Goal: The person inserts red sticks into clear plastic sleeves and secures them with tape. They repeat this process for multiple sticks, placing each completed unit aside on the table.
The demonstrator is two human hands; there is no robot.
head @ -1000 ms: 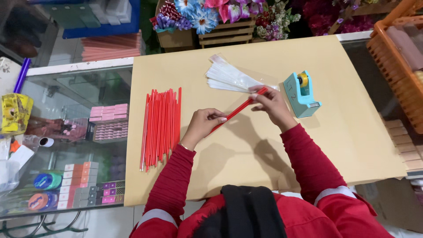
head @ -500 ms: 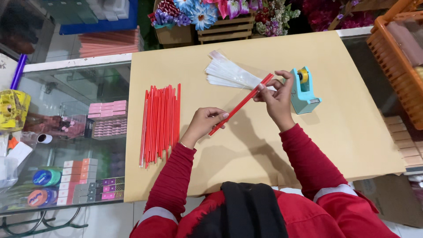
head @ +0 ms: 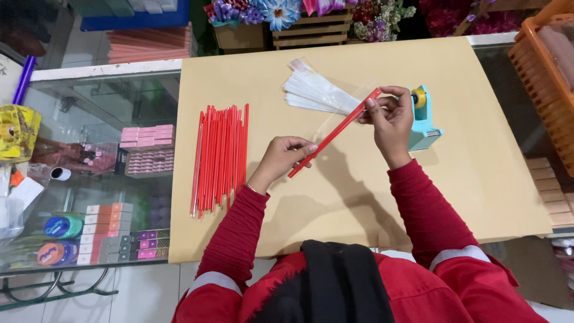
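orange basket (head: 541, 66): cut by right edge | flowers (head: 311, 9): cut by top edge | shelf goods (head: 143, 158): too small

Matt tan board (head: 478, 179); glossy clear plastic sleeves (head: 314, 93).

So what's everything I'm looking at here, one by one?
Thin red stick: one, red, held over the board between both hands.
Loose red sticks: a pile, red, left part of the board.
Clear plastic sleeves: a stack, see-through, top middle.
Tape dispenser: one, light blue with a yellow roll, beside the right hand.
Tan board: one, tabletop.
Glass display case: one, left, with small pink boxes inside.
Artificial flowers: several, blue and pink, top edge.
Orange basket: one, top right.
Left hand: grips the stick's lower end.
Right hand: grips its upper end.
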